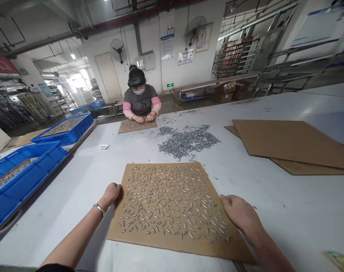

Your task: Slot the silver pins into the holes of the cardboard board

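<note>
A brown cardboard sheet (143, 240) lies in front of me, slightly raised at its near edge as far as I can make out. Many small silvery, spindle-shaped metal pieces (163, 200) are spread over it in a single layer. My left hand (111, 193), with a bracelet at the wrist, grips the sheet's left edge; its fingers pass partly under it. On the opposite side my right hand (239, 211) grips the right edge, thumb on top and the other fingers hidden below. Beyond the sheet, a loose pile of the same metal pieces (185, 141) rests on the white table (273, 200).
Across the table a co-worker (142, 98) bends over another cardboard sheet (125, 130) with pieces on it. Stacked cardboard sheets (285, 139) lie at right. Blue crates (41, 158) holding piece-covered sheets stand along the left edge. A yellow-green packet (340, 260) is at lower right.
</note>
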{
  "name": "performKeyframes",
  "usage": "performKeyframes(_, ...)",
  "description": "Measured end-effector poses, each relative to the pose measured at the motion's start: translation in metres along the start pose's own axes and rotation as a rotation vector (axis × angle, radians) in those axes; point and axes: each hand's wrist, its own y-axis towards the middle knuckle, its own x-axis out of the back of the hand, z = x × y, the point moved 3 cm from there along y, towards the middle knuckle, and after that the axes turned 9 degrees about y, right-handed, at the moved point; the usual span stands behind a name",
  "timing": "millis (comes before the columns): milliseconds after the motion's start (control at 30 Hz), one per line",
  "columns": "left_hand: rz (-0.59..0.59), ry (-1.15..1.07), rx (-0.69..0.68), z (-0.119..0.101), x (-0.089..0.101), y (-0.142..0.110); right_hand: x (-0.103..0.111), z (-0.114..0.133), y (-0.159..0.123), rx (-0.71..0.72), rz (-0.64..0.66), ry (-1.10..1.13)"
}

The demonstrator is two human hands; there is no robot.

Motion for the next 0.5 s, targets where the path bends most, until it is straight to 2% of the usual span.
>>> performKeyframes(267,-0.112,0.084,-0.026,-0.004,-0.007,-0.014,0.000,-0.003,0.003,0.001,0.018,0.047)
performKeyframes(500,-0.151,0.080,-0.014,-0.007,-0.013,-0.026,0.006,-0.002,-0.001,-0.023,0.053,0.029)
